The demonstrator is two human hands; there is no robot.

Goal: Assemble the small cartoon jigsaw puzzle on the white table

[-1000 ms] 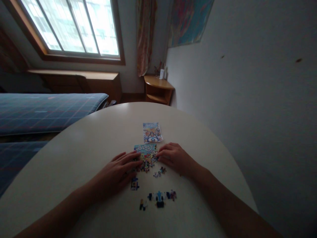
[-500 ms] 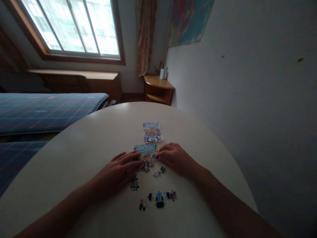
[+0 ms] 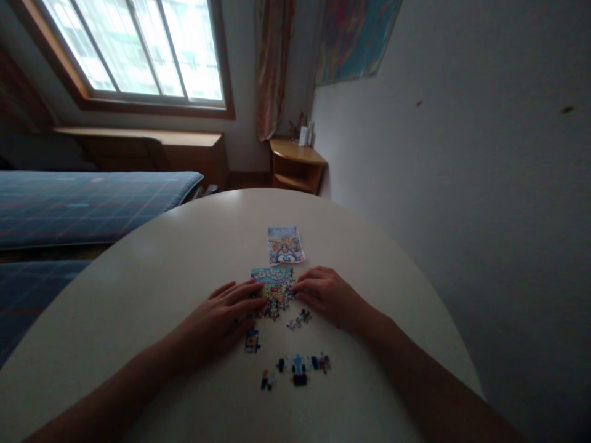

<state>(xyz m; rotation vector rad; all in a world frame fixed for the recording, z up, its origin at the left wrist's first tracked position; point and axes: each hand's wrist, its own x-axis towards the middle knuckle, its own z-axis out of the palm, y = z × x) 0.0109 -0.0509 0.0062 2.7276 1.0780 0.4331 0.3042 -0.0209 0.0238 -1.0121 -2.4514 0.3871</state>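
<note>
A partly assembled jigsaw puzzle (image 3: 273, 275) lies on the round white table, its top band lettered "Bluey". My left hand (image 3: 228, 311) rests on its left edge, fingers stretched out and palm down. At the right edge, my right hand (image 3: 325, 294) has its fingers pinched together on a small puzzle piece that they mostly cover. Joined loose pieces (image 3: 300, 319) lie just below the puzzle. Nearer me are a joined strip of pieces (image 3: 299, 367), a small cluster (image 3: 267, 379) and another joined piece group (image 3: 252, 341) beside my left hand.
Beyond the puzzle lies a printed picture sheet (image 3: 285, 245) with a blue cartoon face. The round table (image 3: 184, 246) has a white wall (image 3: 462, 184) along its right. A plaid mattress (image 3: 92, 206) is at the left, and a wooden corner shelf (image 3: 298, 151) stands behind.
Both hands keep nearly the same place and pose at the puzzle's edges. The whole view has shifted very slightly.
</note>
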